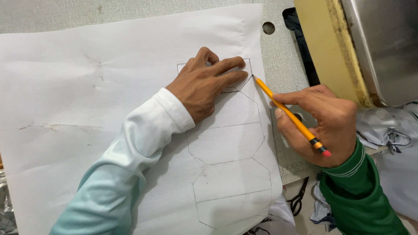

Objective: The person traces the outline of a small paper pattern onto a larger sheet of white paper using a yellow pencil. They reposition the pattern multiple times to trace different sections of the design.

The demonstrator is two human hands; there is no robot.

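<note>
A large white sheet of paper [65, 109] covers most of the table [285, 65], creased at about 9 o'clock and drawn with a column of pencilled, six-sided outlines [230, 169] running from the centre down toward 6 o'clock. The left hand [204, 82], in a pale white-to-mint sleeve [130, 156] that enters from 7 o'clock, lies flat on the paper with its fingers stretched out toward 3 o'clock, pressing down on the topmost outline; whether a template lies under the palm I cannot tell. Just beside its fingertips, at about 1 o'clock from the centre, the point of a yellow pencil [287, 113] touches the paper at the corner of that outline. The pencil slants down toward 4 o'clock, ending in a dark band and pink eraser. The right hand [322, 124], in a green cuff [352, 169], is closed around the pencil's upper half, thumb and fingers pinching it. Under this hand the table shows a grey textured surface with a round hole [268, 28] at 1 o'clock. A yellowish machine edge [322, 39] and a grey metal surface [387, 43] fill the corner at 2 o'clock. Pale fabric scraps [387, 130] lie at 4 o'clock, and black scissor handles [298, 200] show near 5 o'clock.
</note>
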